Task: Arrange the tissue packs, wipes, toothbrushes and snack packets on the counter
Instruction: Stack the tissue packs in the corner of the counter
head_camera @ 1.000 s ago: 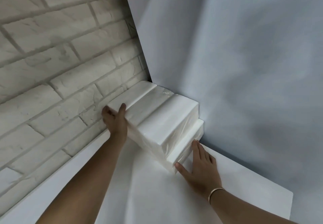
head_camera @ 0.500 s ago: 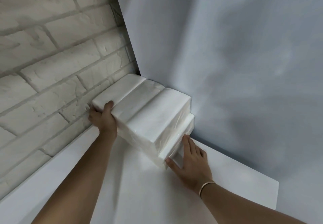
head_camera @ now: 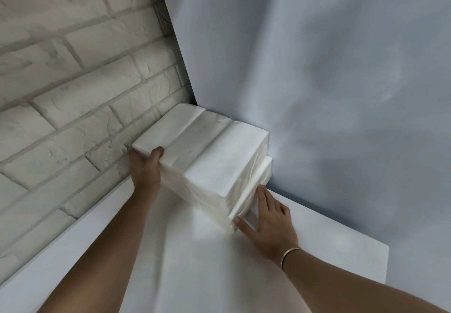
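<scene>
Head view only
packs (head_camera: 214,164): white stack in counter's back corner, between both hands
left hand (head_camera: 146,170): gripping stack's near-left corner, thumb on top
right hand (head_camera: 267,220): flat, fingers spread, against stack's near-right end
edges: brick wall (head_camera: 73,93) left, grey backdrop (head_camera: 329,81) behind
room: counter (head_camera: 195,276) bare, white, open toward camera

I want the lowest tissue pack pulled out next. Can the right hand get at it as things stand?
Probably yes. The right hand already lies flat against the near right end of the lowest tissue pack, with bare counter around it. The packs stacked on top and the left hand gripping the other end may resist pulling it free.
</scene>
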The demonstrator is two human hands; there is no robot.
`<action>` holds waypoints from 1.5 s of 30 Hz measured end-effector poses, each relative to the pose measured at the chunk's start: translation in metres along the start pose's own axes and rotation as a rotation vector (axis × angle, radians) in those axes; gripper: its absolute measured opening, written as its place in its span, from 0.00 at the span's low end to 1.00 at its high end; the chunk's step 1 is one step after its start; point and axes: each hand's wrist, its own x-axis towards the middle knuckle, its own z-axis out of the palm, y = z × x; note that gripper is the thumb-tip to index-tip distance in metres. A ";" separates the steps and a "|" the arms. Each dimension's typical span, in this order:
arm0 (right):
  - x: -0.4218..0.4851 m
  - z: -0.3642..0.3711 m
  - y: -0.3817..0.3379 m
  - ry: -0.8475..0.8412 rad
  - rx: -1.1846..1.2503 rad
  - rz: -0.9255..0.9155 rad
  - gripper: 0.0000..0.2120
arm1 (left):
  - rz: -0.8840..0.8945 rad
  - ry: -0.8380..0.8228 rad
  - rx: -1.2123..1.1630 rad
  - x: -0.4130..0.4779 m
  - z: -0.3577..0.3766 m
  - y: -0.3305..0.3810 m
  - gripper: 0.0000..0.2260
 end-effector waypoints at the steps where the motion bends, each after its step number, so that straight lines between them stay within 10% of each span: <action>1: 0.000 0.000 0.000 0.006 0.004 0.000 0.52 | 0.002 -0.018 0.001 -0.001 -0.001 0.000 0.23; 12: 0.000 0.000 0.000 0.001 0.018 0.004 0.52 | -0.065 -0.116 0.115 -0.002 -0.013 0.007 0.38; 17: 0.000 0.001 0.001 0.016 0.027 0.000 0.51 | 0.305 0.171 0.448 -0.025 0.012 0.064 0.32; 20: 0.001 0.001 0.002 0.011 0.024 0.002 0.52 | 0.504 0.055 0.749 -0.030 0.046 0.102 0.26; 27: 0.000 0.000 0.002 0.006 0.034 -0.004 0.51 | 0.104 -0.146 1.162 0.044 0.077 0.100 0.45; 45: 0.000 0.002 0.003 0.010 0.054 -0.007 0.50 | 0.084 -0.179 1.162 0.057 0.082 0.068 0.56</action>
